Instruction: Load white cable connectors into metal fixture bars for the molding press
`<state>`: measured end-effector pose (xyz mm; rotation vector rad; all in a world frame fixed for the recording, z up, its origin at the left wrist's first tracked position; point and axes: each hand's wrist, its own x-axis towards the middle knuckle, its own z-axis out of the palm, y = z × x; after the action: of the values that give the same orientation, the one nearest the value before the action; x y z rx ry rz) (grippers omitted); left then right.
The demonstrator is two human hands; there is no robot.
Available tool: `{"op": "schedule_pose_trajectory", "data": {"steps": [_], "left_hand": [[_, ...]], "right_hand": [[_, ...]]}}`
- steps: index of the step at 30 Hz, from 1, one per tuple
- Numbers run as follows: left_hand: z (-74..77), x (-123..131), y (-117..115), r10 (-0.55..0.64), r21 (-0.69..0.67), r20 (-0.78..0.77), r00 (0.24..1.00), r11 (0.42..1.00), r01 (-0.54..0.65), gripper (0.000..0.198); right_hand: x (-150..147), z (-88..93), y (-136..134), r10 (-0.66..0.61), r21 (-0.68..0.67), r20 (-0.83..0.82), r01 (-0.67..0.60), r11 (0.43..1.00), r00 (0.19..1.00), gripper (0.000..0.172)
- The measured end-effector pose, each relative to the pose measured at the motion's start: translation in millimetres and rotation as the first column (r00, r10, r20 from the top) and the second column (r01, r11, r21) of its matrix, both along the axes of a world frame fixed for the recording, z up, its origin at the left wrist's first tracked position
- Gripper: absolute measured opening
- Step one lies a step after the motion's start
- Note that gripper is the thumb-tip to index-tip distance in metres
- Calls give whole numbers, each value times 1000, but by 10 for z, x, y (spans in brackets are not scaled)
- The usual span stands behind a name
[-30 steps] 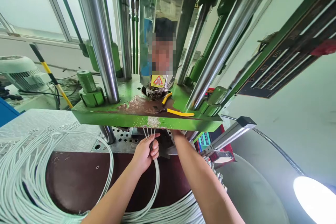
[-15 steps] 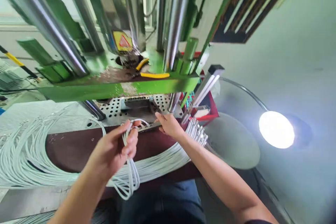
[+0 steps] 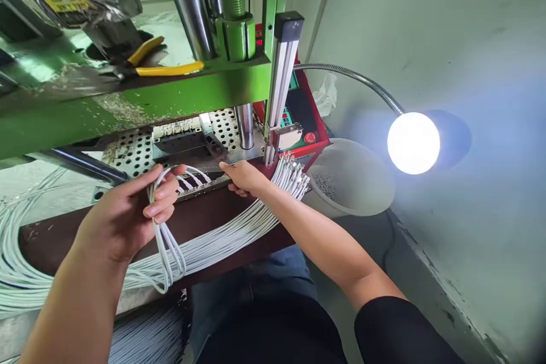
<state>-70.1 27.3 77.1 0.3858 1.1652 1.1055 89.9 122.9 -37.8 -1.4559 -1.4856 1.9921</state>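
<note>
My left hand [image 3: 128,213] is closed around a bunch of white cables [image 3: 168,250] that loops down below the fingers. The cable ends arch from my fingers toward a metal mould block [image 3: 187,139] under the green press plate [image 3: 140,105]. My right hand [image 3: 245,177] rests on the front edge of the mould plate, fingers curled over it; whether it holds anything is hidden. A row of white cable ends with metal tips [image 3: 292,176] lies just right of that hand.
Yellow-handled pliers [image 3: 166,70] lie on the green plate. A gooseneck lamp [image 3: 413,142] shines at right above a grey bucket [image 3: 362,193]. A red control box [image 3: 305,119] stands behind the light-curtain bar [image 3: 279,85]. Coiled white cables [image 3: 25,261] cover the brown table at left.
The view has swung right and down. My left hand has pulled the cable bunch out from under the press toward me. My right hand came out from under the plate onto the mould's front edge.
</note>
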Motion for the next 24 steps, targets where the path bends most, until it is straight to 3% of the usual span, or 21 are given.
{"op": "schedule_pose_trajectory", "data": {"steps": [5, 9, 14, 16, 20, 24], "left_hand": [[20, 27, 14, 8, -17, -32, 999, 1000, -9, 32], [-18, 147, -221, 4, -36, -9, 1000, 999, -4, 27], [-331, 535, -806, 98, -151, 133, 986, 985, -78, 18], [-491, 682, -973, 150, -200, 173, 973, 973, -114, 22], [-713, 798, -1102, 215, -240, 211, 954, 957, -162, 29], [-780, 738, -1144, 259, -239, 225, 939, 949, -204, 36]], "right_hand": [[-18, -45, 15, 42, 37, 19, -43, 998, 999, 39], [43, -23, 8, 129, 144, 33, -133, 981, 991, 42], [171, 45, -47, 311, 335, 100, -327, 884, 945, 16], [173, 60, -87, 311, 413, 187, -362, 836, 932, 18], [97, 65, -178, 252, 534, 344, -409, 740, 905, 24], [27, 53, -246, 220, 574, 432, -455, 681, 875, 26]]}}
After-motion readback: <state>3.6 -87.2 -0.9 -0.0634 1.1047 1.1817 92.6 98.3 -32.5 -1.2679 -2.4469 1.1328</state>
